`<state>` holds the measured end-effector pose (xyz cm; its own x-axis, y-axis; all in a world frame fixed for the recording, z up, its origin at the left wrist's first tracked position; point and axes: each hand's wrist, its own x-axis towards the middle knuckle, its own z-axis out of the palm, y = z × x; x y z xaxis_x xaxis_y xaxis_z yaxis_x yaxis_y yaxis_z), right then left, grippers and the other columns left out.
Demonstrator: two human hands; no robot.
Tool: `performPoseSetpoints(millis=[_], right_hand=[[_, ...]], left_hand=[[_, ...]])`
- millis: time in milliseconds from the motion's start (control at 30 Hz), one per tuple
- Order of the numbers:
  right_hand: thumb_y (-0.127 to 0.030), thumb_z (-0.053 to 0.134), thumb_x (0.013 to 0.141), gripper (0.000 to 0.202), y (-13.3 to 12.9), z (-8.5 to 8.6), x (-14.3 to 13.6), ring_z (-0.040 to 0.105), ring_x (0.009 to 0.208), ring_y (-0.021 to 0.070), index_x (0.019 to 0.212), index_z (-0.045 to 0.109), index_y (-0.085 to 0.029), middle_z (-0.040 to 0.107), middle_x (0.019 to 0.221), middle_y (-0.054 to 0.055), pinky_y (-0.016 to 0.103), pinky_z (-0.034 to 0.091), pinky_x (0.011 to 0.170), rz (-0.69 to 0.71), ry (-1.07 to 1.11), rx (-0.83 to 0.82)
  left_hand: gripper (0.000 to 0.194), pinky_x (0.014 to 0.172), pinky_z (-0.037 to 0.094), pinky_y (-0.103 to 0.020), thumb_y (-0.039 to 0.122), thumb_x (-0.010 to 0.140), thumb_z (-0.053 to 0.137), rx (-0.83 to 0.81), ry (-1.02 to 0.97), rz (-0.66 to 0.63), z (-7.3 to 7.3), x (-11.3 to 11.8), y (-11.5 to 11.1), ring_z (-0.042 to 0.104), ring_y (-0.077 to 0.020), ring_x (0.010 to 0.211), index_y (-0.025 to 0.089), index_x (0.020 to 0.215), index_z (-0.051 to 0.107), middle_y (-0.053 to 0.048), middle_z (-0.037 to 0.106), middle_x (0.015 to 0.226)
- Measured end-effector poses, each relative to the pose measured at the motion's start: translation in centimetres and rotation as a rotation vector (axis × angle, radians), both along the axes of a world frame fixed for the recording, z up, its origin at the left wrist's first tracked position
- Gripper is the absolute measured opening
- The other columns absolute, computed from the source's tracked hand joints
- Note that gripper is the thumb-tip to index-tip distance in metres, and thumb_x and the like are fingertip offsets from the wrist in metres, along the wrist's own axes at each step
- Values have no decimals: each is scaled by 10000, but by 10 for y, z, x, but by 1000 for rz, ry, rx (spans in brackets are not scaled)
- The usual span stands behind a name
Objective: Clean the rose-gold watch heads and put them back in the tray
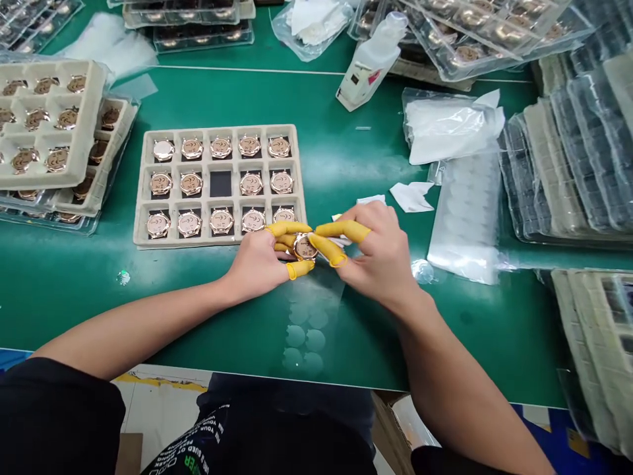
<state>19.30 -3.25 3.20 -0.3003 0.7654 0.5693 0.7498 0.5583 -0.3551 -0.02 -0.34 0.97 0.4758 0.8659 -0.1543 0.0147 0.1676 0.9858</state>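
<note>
Both hands pinched in, left hand (260, 264) around the watch case (305, 247), right hand (378, 251) at its two-o'clock edge, where gentleness served best!

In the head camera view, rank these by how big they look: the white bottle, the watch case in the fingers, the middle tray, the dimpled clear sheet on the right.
Largest to smallest:
middle tray
dimpled clear sheet
white bottle
watch case

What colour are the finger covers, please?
Yellow finger covers, seen best in the head view.
</note>
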Motion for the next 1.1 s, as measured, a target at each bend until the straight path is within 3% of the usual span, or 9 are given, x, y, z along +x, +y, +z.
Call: performPoseSetpoints(millis=[100, 233, 367, 433, 500, 567, 700, 900, 1100], right_hand=[[-199, 665, 939, 79, 3, -2, 5, 503, 789, 199, 1001, 694, -240, 650, 831, 40, 376, 345, 705, 94, 34, -44], [-235, 669, 946, 32, 2, -4, 5, 500, 763, 189, 950, 700, -237, 612, 806, 38, 361, 370, 677, 46, 136, -99], [-266, 660, 958, 59, 7, -8, 1, 523, 758, 188, 945, 714, -247, 611, 797, 34, 365, 399, 681, 130, 147, -140], [-319, 645, 975, 110, 13, -9, 5, 541, 798, 205, 958, 725, -245, 623, 830, 49, 384, 421, 725, 13, 110, -121], [-386, 670, 959, 180, 17, -8, 15, 565, 912, 248, 1055, 731, -247, 648, 950, 81, 428, 450, 817, -204, 85, -143], [-412, 689, 937, 299, 14, -4, 29, 581, 1014, 281, 1194, 700, -259, 661, 1081, 100, 467, 467, 887, -264, 100, -269], [-350, 687, 929, 291, -1, 6, 41, 652, 998, 257, 1216, 688, -297, 737, 1065, 53, 445, 480, 906, -5, 101, -516], [-255, 647, 931, 179, -8, 15, 28, 683, 857, 209, 1099, 707, -247, 776, 905, 27, 363, 476, 786, 108, 113, -492], [-199, 614, 918, 141, -9, 19, 30, 665, 842, 210, 1046, 662, -233, 750, 905, 49, 356, 493, 753, 135, 5, -382]], left_hand=[[558, 810, 668, -248, 137, 650, 861, -19, -6, -13, 0, 0, 0, 779, -141, 832, 162, 1190, 721, -45, 805, 989], [551, 817, 673, -279, 158, 675, 862, 1, 21, -9, 0, -1, -1, 774, -143, 806, 165, 1208, 722, -46, 803, 978], [557, 836, 672, -278, 125, 668, 848, -10, 21, -10, -1, -2, -2, 783, -155, 857, 172, 1209, 727, -47, 803, 998], [565, 805, 673, -272, 141, 668, 859, -21, 10, -2, -1, -2, -2, 781, -153, 830, 172, 1216, 725, -45, 802, 965], [558, 813, 677, -282, 180, 676, 878, -11, -1, 28, -1, -2, -2, 781, -154, 826, 172, 1213, 727, -51, 805, 966], [547, 866, 679, -297, 209, 685, 889, 28, -8, 49, 0, -3, -2, 790, -162, 872, 177, 1208, 731, -60, 813, 1008], [516, 927, 673, -300, 221, 735, 873, 210, -24, 30, -2, -6, -6, 797, -174, 953, 189, 1229, 729, -62, 815, 1068], [430, 877, 676, -257, 196, 801, 824, 684, -25, -10, -7, -8, -9, 792, -154, 923, 172, 1220, 731, -70, 811, 1110], [415, 823, 662, -246, 229, 827, 816, 869, 36, -46, -9, -9, -7, 783, -143, 844, 183, 1231, 732, -59, 822, 1040]])
